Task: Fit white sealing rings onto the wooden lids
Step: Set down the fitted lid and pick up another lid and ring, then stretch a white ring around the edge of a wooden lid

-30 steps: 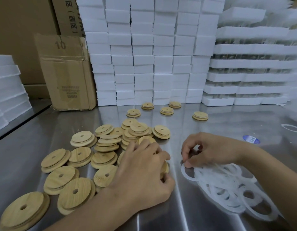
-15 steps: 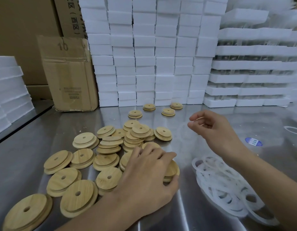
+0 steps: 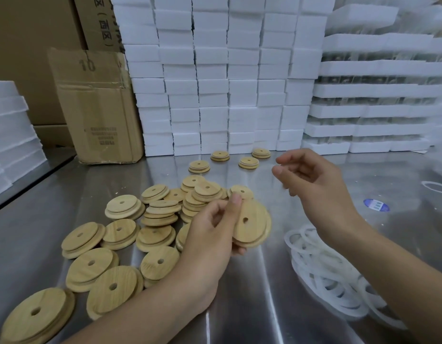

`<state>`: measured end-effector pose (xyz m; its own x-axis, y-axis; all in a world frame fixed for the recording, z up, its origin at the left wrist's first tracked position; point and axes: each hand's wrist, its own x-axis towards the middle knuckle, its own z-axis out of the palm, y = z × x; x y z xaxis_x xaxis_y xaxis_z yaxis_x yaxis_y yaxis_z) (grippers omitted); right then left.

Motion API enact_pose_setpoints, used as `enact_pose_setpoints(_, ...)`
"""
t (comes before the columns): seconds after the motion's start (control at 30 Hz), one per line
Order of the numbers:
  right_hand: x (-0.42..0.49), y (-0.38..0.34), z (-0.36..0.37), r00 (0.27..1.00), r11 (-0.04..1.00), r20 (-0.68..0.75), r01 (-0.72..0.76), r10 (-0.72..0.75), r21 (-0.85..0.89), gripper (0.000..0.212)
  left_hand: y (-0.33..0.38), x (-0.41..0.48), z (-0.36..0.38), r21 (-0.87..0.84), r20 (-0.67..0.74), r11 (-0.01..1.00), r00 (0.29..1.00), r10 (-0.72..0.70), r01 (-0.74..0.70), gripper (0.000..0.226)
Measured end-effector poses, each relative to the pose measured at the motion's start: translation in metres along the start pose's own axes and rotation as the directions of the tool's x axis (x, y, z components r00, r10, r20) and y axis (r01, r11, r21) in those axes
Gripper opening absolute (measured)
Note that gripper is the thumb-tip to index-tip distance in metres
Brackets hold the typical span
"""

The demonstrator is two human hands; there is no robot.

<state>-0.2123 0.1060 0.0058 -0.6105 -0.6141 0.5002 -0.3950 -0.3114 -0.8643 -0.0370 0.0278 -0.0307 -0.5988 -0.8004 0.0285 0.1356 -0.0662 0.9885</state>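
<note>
My left hand (image 3: 212, 234) grips a wooden lid (image 3: 254, 222) on edge at mid-frame, its face turned toward my right hand (image 3: 314, 180), curled just up-right of it, pinching a ring or not I cannot tell; the white sealing rings (image 3: 321, 269) lie lower right.

I'm looking at a packing workshop: foam blocks (image 3: 215, 78) are piling up behind a steel surface (image 3: 252, 294), cartons (image 3: 96, 105) are leaning alongside, lids (image 3: 120, 207) lying in bulk.
</note>
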Motion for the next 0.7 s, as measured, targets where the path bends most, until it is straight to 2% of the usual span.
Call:
enact_pose_setpoints(0.07, -0.001, -0.008, 0.001, 0.998, 0.986, 0.044, -0.041, 0.034, 0.164, 0.011, 0.001, 0.001, 0.001, -0.077, -0.015, 0.994, 0.997, -0.074, 0.072, 0.05)
enact_pose_setpoints(0.13, -0.003, -0.016, 0.001, 0.986, 0.915, 0.148, -0.125, 0.073, 0.385, 0.014, 0.0, 0.001, 0.0, -0.176, 0.008, 0.978, 0.993, -0.116, 0.115, 0.046)
enact_pose_setpoints(0.2, -0.004, -0.022, 0.002, 0.964, 0.848, 0.259, -0.184, 0.058, 0.497, 0.014, 0.0, 0.001, -0.002, -0.229, 0.046, 0.965, 0.991, -0.123, 0.13, 0.042)
enact_pose_setpoints(0.23, -0.005, -0.023, 0.003, 0.95, 0.857, 0.309, -0.2, 0.051, 0.476, 0.014, 0.0, 0.002, -0.003, -0.249, 0.069, 0.959, 0.99, -0.122, 0.136, 0.042)
enact_pose_setpoints(0.3, -0.007, -0.019, 0.006, 0.927, 0.949, 0.368, -0.181, 0.076, 0.258, 0.017, 0.0, 0.003, -0.004, -0.3, 0.096, 0.941, 0.986, -0.135, 0.158, 0.045)
enact_pose_setpoints(0.37, -0.008, -0.009, 0.009, 0.929, 0.994, 0.354, -0.104, 0.104, -0.021, 0.017, 0.001, 0.005, -0.005, -0.357, 0.108, 0.916, 0.982, -0.153, 0.182, 0.049)
enact_pose_setpoints(0.43, -0.008, 0.0, 0.01, 0.94, 0.986, 0.326, -0.052, 0.103, -0.16, 0.015, 0.001, 0.005, -0.006, -0.341, 0.14, 0.924, 0.982, -0.129, 0.17, 0.044)
enact_pose_setpoints(0.53, -0.007, 0.005, 0.009, 0.94, 0.98, 0.326, -0.036, 0.099, -0.194, 0.016, -0.005, 0.005, -0.006, -0.212, 0.185, 0.974, 0.982, -0.043, 0.083, 0.022)
enact_pose_setpoints(0.7, -0.006, 0.009, 0.008, 0.939, 0.975, 0.337, 0.015, 0.062, -0.223, 0.015, -0.01, 0.004, -0.003, -0.145, 0.148, 0.989, 0.988, 0.035, -0.013, 0.024)
